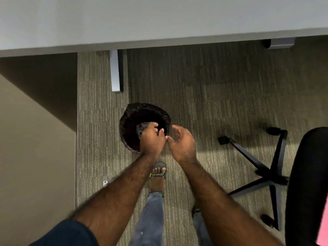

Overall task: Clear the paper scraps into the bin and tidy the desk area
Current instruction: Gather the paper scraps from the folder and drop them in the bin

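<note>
A round bin [126, 121] with a black liner stands on the carpet just in front of the desk. Both my hands hover over its near-right rim. My left hand [152, 138] is above the bin's opening with its fingers bunched together and nothing visible between them. A grey crumpled thing [142, 129] lies inside the bin just beyond those fingertips; whether they touch it I cannot tell. My right hand [182, 142] is beside the left, over the bin's right edge, with fingers curled apart and empty. One small white scrap [105, 183] lies on the carpet at the left.
The pale desk top [159, 20] spans the top of the view, with a grey desk leg [116, 71] behind the bin. A beige panel [35, 148] stands to the left. An office chair's black base [266, 174] and seat [308, 183] are at the right. My sandalled foot [158, 173] is near the bin.
</note>
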`<state>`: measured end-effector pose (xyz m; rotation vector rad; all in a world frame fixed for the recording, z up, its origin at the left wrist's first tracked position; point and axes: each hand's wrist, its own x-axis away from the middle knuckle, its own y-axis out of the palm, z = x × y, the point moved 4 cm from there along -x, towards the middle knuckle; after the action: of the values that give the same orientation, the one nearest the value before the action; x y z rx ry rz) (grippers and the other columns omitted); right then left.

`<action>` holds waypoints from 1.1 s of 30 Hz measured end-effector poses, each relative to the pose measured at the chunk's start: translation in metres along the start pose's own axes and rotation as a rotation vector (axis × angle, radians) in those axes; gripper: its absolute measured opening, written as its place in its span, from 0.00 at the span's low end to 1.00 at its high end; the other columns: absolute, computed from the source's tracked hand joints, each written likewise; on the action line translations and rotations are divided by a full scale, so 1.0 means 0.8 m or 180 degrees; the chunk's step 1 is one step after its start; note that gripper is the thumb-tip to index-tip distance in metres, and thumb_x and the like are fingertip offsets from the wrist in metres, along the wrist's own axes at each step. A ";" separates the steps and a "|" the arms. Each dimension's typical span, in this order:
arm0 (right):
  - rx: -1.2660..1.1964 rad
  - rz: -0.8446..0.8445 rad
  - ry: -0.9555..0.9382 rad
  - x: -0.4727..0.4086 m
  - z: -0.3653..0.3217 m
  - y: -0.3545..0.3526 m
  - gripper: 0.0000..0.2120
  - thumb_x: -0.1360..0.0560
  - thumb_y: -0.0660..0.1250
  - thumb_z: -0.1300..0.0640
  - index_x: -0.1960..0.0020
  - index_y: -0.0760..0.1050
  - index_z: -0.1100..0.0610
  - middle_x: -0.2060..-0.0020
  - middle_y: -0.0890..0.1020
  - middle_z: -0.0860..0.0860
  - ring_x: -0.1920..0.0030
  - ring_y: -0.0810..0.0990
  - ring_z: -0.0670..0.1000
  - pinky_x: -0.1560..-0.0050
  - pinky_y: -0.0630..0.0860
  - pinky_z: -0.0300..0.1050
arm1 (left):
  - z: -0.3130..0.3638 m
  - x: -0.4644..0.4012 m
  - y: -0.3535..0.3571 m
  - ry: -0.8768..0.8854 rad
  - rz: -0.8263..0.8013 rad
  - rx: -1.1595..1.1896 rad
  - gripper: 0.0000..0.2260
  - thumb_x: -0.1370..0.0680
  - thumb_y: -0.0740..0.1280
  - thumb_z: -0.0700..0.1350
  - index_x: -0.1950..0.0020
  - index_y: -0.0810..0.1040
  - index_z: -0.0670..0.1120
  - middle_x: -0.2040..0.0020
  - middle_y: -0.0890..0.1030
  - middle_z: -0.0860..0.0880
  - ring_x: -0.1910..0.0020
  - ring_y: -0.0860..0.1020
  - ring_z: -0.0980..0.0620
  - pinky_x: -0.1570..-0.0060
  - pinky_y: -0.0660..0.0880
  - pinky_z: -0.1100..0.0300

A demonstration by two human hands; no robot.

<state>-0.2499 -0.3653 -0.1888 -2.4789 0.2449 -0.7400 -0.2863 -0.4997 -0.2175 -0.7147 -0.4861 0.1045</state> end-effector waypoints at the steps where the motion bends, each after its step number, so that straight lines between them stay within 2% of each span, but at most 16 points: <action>1: -0.0039 0.0049 0.0026 0.005 0.009 -0.016 0.23 0.24 0.77 0.57 0.30 0.78 0.53 0.33 0.80 0.50 0.33 0.80 0.49 0.30 0.77 0.51 | 0.013 0.008 0.011 0.0053 -0.0050 0.0060 0.13 0.22 0.72 0.46 0.38 0.79 0.46 0.49 0.84 0.46 0.53 0.84 0.46 0.51 0.83 0.46; 4: -0.0109 0.0231 0.0029 0.017 0.033 -0.060 0.23 0.24 0.76 0.60 0.30 0.79 0.54 0.34 0.80 0.49 0.34 0.79 0.49 0.30 0.76 0.50 | 0.047 0.033 0.042 0.0266 -0.0149 0.0167 0.13 0.22 0.72 0.47 0.39 0.80 0.45 0.51 0.84 0.46 0.54 0.84 0.45 0.52 0.83 0.46; 9: -0.0184 0.0582 0.0071 0.035 0.075 -0.145 0.22 0.24 0.75 0.60 0.30 0.78 0.53 0.34 0.80 0.48 0.33 0.79 0.47 0.30 0.76 0.47 | 0.116 0.086 0.097 0.0603 -0.0219 0.0370 0.13 0.24 0.70 0.54 0.44 0.80 0.50 0.56 0.83 0.52 0.58 0.83 0.51 0.56 0.84 0.50; 12: -0.0207 0.0829 0.0001 0.046 0.095 -0.198 0.22 0.24 0.75 0.61 0.31 0.78 0.52 0.35 0.80 0.47 0.34 0.78 0.47 0.30 0.76 0.47 | 0.156 0.120 0.133 0.0722 -0.0413 0.0585 0.12 0.25 0.70 0.54 0.45 0.80 0.51 0.58 0.82 0.53 0.58 0.83 0.52 0.56 0.84 0.50; 16: -0.0222 0.1138 -0.0050 0.060 0.125 -0.271 0.22 0.24 0.74 0.62 0.32 0.79 0.52 0.37 0.79 0.48 0.36 0.79 0.48 0.32 0.77 0.48 | 0.206 0.167 0.173 0.1047 -0.0514 0.0668 0.09 0.24 0.71 0.53 0.46 0.80 0.53 0.57 0.83 0.55 0.60 0.82 0.59 0.56 0.83 0.57; 17: -0.0242 0.1246 -0.0039 0.065 0.134 -0.292 0.21 0.24 0.74 0.63 0.32 0.79 0.52 0.37 0.79 0.48 0.36 0.79 0.48 0.32 0.77 0.47 | 0.219 0.180 0.185 0.1139 -0.0580 0.0680 0.09 0.24 0.71 0.52 0.45 0.81 0.52 0.57 0.83 0.55 0.60 0.82 0.59 0.56 0.83 0.58; 20: -0.0163 0.1670 0.0049 0.083 0.161 -0.352 0.21 0.26 0.75 0.63 0.34 0.80 0.52 0.39 0.80 0.48 0.37 0.79 0.47 0.34 0.70 0.33 | 0.258 0.220 0.219 0.1415 -0.0790 0.0707 0.09 0.23 0.72 0.51 0.45 0.81 0.51 0.56 0.84 0.54 0.59 0.83 0.59 0.56 0.83 0.60; 21: -0.0098 0.1840 0.0077 0.091 0.173 -0.373 0.21 0.27 0.75 0.63 0.35 0.81 0.53 0.39 0.80 0.48 0.38 0.79 0.48 0.34 0.69 0.32 | 0.272 0.237 0.231 0.1536 -0.0872 0.0717 0.09 0.23 0.72 0.51 0.44 0.81 0.52 0.56 0.84 0.54 0.58 0.83 0.59 0.56 0.83 0.60; 24: -0.0026 0.2175 0.0242 0.111 0.202 -0.420 0.21 0.29 0.76 0.63 0.37 0.81 0.53 0.40 0.82 0.49 0.38 0.79 0.51 0.32 0.74 0.46 | 0.305 0.277 0.260 0.1863 -0.1084 0.0738 0.09 0.22 0.72 0.51 0.42 0.80 0.54 0.54 0.84 0.57 0.55 0.84 0.59 0.53 0.83 0.58; 29: 0.0034 0.2557 0.0603 0.146 0.258 -0.488 0.22 0.28 0.76 0.60 0.36 0.81 0.49 0.38 0.81 0.46 0.36 0.77 0.48 0.32 0.73 0.45 | 0.348 0.346 0.319 0.2402 -0.1470 0.0544 0.11 0.22 0.72 0.49 0.39 0.80 0.53 0.49 0.84 0.55 0.50 0.84 0.57 0.47 0.83 0.53; 33: 0.0084 0.2831 0.1053 0.168 0.298 -0.529 0.22 0.27 0.77 0.58 0.36 0.79 0.44 0.32 0.76 0.47 0.29 0.71 0.51 0.28 0.71 0.55 | 0.365 0.394 0.358 0.2603 -0.1788 0.0512 0.13 0.22 0.72 0.47 0.37 0.81 0.49 0.45 0.85 0.52 0.47 0.84 0.56 0.44 0.82 0.53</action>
<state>0.0025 0.0534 -0.0661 -1.8917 1.3278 -0.7158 -0.1224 -0.0269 -0.0914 -0.3894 0.1224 -0.6503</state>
